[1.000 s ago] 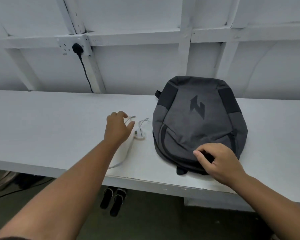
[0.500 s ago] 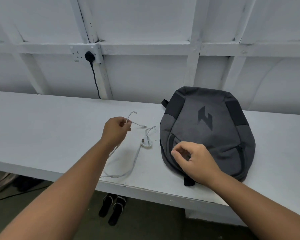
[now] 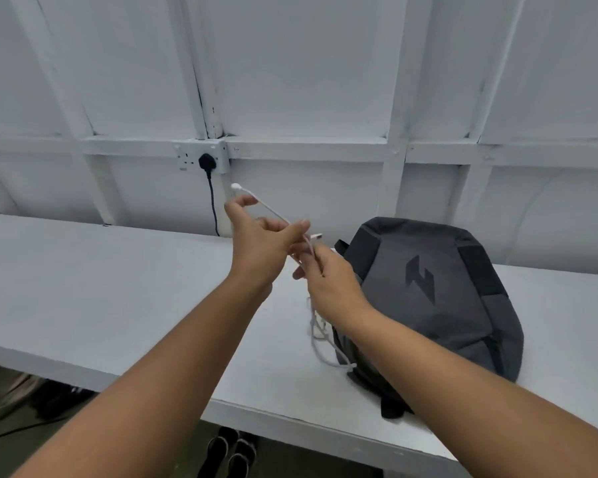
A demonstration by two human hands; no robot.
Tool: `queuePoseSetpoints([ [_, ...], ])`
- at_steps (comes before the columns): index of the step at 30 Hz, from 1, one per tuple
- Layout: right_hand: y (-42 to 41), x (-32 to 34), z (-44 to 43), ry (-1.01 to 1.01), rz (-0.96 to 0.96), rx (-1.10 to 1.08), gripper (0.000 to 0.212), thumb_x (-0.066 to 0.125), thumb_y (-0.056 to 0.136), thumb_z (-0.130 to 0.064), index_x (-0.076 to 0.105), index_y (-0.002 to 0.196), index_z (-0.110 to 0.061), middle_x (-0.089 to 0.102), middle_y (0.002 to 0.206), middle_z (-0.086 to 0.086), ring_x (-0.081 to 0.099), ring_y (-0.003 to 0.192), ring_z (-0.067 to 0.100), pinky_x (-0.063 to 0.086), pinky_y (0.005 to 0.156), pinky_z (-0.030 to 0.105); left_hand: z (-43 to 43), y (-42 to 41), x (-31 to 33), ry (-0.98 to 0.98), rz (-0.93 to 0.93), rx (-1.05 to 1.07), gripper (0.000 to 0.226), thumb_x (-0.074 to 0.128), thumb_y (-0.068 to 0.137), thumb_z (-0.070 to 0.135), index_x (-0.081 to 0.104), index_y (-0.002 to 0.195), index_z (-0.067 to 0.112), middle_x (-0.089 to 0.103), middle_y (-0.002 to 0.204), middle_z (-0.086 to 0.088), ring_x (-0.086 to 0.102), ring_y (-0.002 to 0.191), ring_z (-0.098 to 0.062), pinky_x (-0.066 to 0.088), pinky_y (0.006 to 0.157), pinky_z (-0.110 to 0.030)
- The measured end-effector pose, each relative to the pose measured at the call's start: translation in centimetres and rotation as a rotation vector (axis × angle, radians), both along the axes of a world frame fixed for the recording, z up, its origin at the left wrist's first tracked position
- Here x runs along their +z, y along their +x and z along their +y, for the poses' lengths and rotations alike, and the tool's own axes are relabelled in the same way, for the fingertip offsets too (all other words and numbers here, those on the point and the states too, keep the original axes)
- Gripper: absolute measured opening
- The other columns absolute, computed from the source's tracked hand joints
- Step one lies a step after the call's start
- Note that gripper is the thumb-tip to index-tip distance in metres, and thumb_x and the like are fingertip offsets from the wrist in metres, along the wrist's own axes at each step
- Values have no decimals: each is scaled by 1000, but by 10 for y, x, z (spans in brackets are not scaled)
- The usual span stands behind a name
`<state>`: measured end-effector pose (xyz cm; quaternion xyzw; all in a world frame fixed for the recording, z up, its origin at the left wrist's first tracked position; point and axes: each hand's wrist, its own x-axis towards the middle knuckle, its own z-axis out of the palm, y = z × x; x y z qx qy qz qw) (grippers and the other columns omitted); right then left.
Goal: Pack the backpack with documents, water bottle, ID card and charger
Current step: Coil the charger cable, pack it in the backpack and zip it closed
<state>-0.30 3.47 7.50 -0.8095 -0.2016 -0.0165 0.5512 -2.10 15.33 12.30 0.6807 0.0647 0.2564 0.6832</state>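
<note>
A dark grey backpack point(image 3: 435, 298) lies flat on the white table point(image 3: 101, 288), at the right. Both hands are raised above the table just left of the backpack, and both hold the white charger cable point(image 3: 316, 326). My left hand point(image 3: 259, 243) pinches the cable near one end, whose small connector sticks up past the fingers. My right hand point(image 3: 328, 281) grips the same cable lower down. The rest of the cable hangs in loops to the table beside the backpack. The charger plug is hidden behind my right hand and forearm. No documents, water bottle or ID card are in view.
A wall socket point(image 3: 201, 160) with a black plug and black cord sits on the white panelled wall behind the table. Black shoes point(image 3: 232, 453) stand on the floor under the table's front edge, and more footwear point(image 3: 11, 398) lies at the lower left.
My left hand has lifted the charger cable off the table. My right hand has left the backpack and taken hold of the cable too. The view has tilted upward.
</note>
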Motion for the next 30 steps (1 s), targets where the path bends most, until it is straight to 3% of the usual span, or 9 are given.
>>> queuePoseSetpoints([
  [5, 16, -1, -19, -320, -240, -49, 37, 40, 107, -35, 73, 96, -24, 66, 98, -7, 57, 102, 21, 46, 88, 44, 13, -7, -4, 423, -56, 143, 77, 87, 76, 14, 29, 123, 31, 65, 74, -11, 71, 56, -20, 64, 64, -38],
  [8, 13, 0, -18, -468, -336, -80, 43, 41, 107, -33, 48, 65, -27, 50, 78, -4, 49, 88, 25, 43, 77, 43, 23, -14, -6, 845, 100, 113, 38, 77, 86, 40, 58, 116, 28, 64, 66, 1, 64, 53, -12, 55, 51, -33],
  [11, 17, 0, -26, -409, -340, -86, 33, 44, 106, -27, 61, 78, -17, 53, 85, 0, 51, 91, 25, 45, 80, 41, 27, -19, -8, 1330, 315, 108, 51, 53, 93, 62, 73, 83, 16, 64, 70, -2, 62, 65, -18, 49, 58, -35],
  [13, 20, -1, -29, -397, -367, -72, 27, 47, 104, -23, 67, 89, -12, 60, 91, 3, 53, 93, 23, 47, 84, 40, 24, -26, -4, 1417, 283, 113, 56, 48, 97, 58, 71, 75, 13, 59, 76, -4, 58, 71, -21, 47, 61, -36],
  [16, 21, -1, -26, -329, -440, -96, 17, 55, 97, -16, 71, 91, -13, 61, 88, -1, 50, 91, 17, 44, 81, 24, 16, -37, 6, 1051, 219, -142, 53, 47, 102, 48, 52, 66, 10, 45, 64, -1, 44, 59, -15, 36, 58, -33],
  [18, 21, 2, -23, -235, -517, -144, 12, 63, 90, -9, 72, 86, -15, 56, 79, -6, 48, 82, 12, 36, 73, 14, 6, -41, 10, 505, 278, -409, 47, 41, 106, 41, 43, 68, 14, 38, 59, -2, 38, 52, -16, 34, 55, -31],
  [22, 19, 4, -20, -25, -430, -75, 27, 66, 87, -8, 55, 64, -16, 47, 63, -6, 43, 62, 5, 33, 60, 23, -6, -38, 11, -502, 281, -765, 34, 36, 102, 27, 48, 72, 17, 16, 55, 4, 12, 42, -9, 12, 42, -23],
  [25, 7, -1, -15, 101, -182, 42, 14, 62, 94, -9, 62, 80, -12, 62, 73, 8, 52, 66, 7, 44, 61, 33, -13, -27, 13, -715, 127, -708, 29, 36, 102, 19, 56, 82, 13, 28, 53, 7, 20, 41, -7, 17, 42, -21],
  [30, -20, -33, -5, 20, 118, 225, 18, 54, 100, -11, 62, 87, -21, 68, 72, -5, 65, 67, 5, 55, 71, 28, -16, -9, 29, -749, -126, -564, 26, 40, 108, 17, 65, 104, 10, 66, 75, 0, 62, 65, -11, 55, 63, -23],
])
